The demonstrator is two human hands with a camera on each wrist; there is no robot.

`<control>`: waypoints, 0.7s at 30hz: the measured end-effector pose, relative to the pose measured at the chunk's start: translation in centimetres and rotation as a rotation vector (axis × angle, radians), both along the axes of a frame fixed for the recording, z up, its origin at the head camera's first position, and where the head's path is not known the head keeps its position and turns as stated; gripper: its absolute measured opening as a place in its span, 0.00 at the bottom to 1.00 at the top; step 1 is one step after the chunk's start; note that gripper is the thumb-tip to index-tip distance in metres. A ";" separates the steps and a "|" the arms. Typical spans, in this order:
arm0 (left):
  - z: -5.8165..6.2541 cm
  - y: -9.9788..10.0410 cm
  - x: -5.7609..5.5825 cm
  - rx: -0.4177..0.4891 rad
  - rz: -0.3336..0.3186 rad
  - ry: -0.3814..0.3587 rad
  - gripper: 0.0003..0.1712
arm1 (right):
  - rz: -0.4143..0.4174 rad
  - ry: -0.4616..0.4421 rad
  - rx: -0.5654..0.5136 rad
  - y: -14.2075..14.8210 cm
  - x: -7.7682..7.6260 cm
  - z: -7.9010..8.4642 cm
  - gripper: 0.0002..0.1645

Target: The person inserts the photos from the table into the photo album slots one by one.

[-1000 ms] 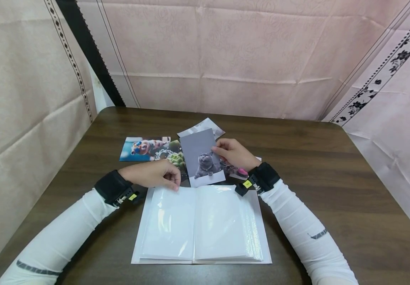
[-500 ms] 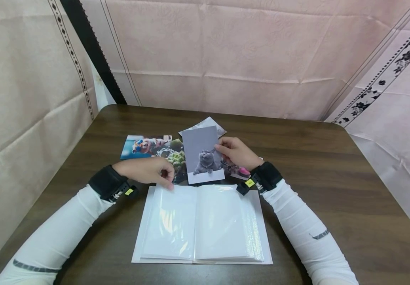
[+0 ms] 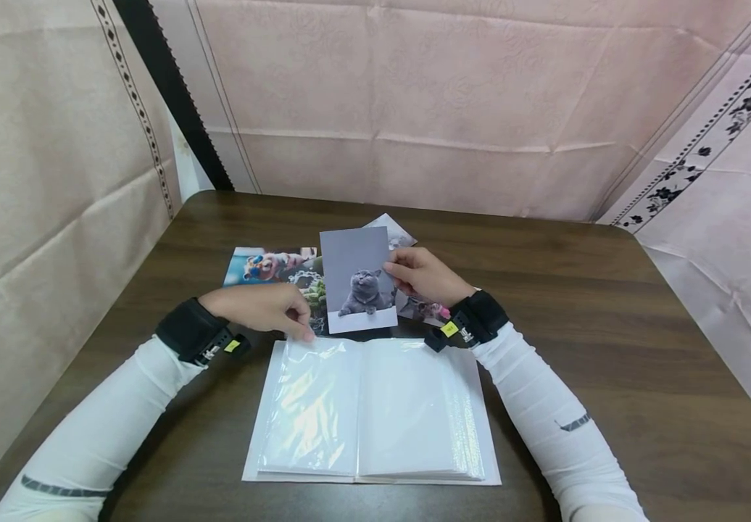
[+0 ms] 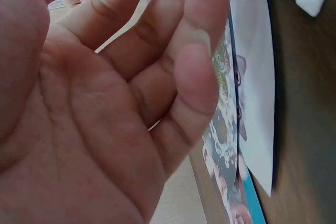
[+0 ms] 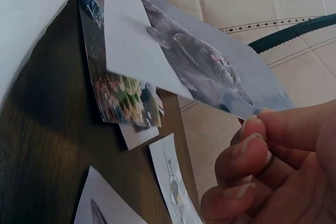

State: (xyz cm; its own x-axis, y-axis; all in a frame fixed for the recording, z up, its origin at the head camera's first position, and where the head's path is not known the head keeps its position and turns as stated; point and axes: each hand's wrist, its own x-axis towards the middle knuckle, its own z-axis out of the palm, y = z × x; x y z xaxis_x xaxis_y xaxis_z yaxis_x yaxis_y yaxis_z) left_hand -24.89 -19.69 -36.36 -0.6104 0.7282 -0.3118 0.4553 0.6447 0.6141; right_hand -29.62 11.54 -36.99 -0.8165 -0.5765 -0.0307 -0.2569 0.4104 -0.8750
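My right hand (image 3: 426, 275) pinches a photo of a grey cat (image 3: 354, 279) by its right edge, upright behind the album. In the right wrist view, thumb and fingers grip the cat photo (image 5: 194, 56) at one edge. An open photo album (image 3: 428, 406) with clear plastic pockets lies in front. My left hand (image 3: 261, 308) pinches the top edge of its left plastic pocket (image 3: 313, 406) between thumb and index finger. The left wrist view shows that hand's palm and curled fingers (image 4: 197, 77); its fingertips at the pocket are hidden there.
Loose photos lie behind the album: one with a blue background (image 3: 245, 264), a dark one with a green plant (image 3: 316, 290), a pale one (image 3: 395, 230) and one with a pink spot (image 3: 424, 308). The wooden table (image 3: 545, 290) ends at hanging cloth (image 3: 467, 109).
The cat photo first lifted slightly, then shifted left with my right hand. My left hand moved a little left along the pocket's top edge, and the plastic's glare has spread and wrinkled.
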 end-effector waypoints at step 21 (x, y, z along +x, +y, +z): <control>0.2 -0.7 -0.6 0.056 -0.003 -0.086 0.07 | 0.088 -0.025 0.008 -1.6 -0.9 -0.4 0.11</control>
State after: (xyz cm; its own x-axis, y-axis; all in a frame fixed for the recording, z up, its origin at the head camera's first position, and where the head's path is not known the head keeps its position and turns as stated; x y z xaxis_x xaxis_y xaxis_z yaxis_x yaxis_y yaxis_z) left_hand -25.47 -20.39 -36.20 -0.5810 0.7476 -0.3218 0.4008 0.6069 0.6863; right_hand -30.47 9.93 -37.36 -0.7618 -0.6454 -0.0550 -0.2705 0.3942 -0.8783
